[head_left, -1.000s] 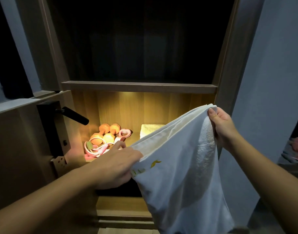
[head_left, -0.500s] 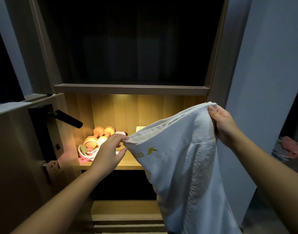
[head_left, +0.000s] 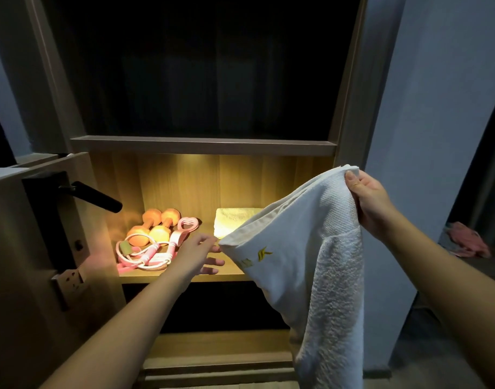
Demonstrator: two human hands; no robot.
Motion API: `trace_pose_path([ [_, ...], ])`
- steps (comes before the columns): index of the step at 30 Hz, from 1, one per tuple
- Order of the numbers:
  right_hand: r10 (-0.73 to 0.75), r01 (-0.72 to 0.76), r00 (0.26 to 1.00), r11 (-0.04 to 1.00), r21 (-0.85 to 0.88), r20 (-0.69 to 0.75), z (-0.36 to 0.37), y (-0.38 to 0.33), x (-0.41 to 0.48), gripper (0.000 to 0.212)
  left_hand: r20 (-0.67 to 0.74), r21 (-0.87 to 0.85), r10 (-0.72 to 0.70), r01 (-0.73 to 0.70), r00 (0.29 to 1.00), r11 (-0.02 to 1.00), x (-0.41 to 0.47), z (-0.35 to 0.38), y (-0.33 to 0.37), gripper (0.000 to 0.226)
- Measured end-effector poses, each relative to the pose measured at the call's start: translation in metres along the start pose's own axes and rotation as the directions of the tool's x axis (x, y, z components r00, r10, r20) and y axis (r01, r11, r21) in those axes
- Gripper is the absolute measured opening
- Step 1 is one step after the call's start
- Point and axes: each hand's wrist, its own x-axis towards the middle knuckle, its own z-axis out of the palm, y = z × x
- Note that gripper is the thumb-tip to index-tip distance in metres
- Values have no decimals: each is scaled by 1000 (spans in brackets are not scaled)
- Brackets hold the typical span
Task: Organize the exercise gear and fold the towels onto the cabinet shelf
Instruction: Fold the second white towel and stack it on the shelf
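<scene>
Tall wooden cabinet (head_left: 348, 88), open front; lit wooden shelf (head_left: 156, 277) at mid height, dark bays above and below.

Large white terry towel with a yellow embroidered mark (head_left: 319, 262): in the air in front of the shelf's right half, doubled along the top edge, long tail down past the lower bay. Not yet on the shelf.

Right hand (head_left: 367, 200): pinching the towel's upper corner, thumb on the near side. Left hand (head_left: 197, 255): fingers straight, holding nothing, tips just beside the towel's lower left corner; contact impossible to judge.

Step in hand, as judged: halving the towel in the air before laying it down.

Method notes:
- Take the loose corner with the left hand, all layers together.
- Level both hands for a straight, taut top edge.
- Bring corner to corner; wait for the tail to hang still; fold again down to the footprint of the small folded pale towel (head_left: 235, 220) at the back right of the shelf.
- Lay flat on top of it or just in front, edges square.
- Lift the tail over the shelf lip; probable snag otherwise.
- Keep clear of the gear on the left half: pair of orange dumbbells (head_left: 156, 228), tangle of pink cords (head_left: 139, 255), pink heart-shaped loop (head_left: 188, 223) just beside them.
</scene>
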Motion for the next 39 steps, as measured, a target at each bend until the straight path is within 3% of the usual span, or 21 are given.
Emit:
trace_pose_path([
  [2,1,-1,1000,1000,-2,16,0,1,-1,24,73,-68,-129,134,989,989,7,4,8,15],
  [5,4,-3,1000,1000,-27,26,0,4,-1,24,127,-113,-200,215,972,970,17,7,11,15],
  [10,-8,8,1000,998,-63,3,-8,9,2,25,204,72,-250,240,947,968,30,3,12,10],
  [18,-13,3,999,966,-259,-34,-25,19,15,13,131,497,-183,95,974,863,18,-25,65,29],
  [23,-23,31,999,950,-309,29,-20,25,22,10,47,831,-117,26,992,556,2,-24,118,8],
  [26,-78,108,992,924,-366,95,-11,22,25,10,77,876,76,-104,994,471,-4,-19,137,10],
  [28,-116,129,992,905,-406,56,-16,18,27,8,20,904,249,-124,968,410,-3,-32,142,14],
  [31,-141,150,989,885,-440,55,-18,15,30,8,-17,938,292,-86,956,335,-7,-49,148,11],
  [34,-127,162,986,888,-429,111,-9,15,30,11,-32,948,204,-36,978,318,-9,-52,150,10],
  [39,-114,142,989,893,-427,91,-11,19,35,19,-5,910,179,-69,984,408,-7,-62,149,6],
])
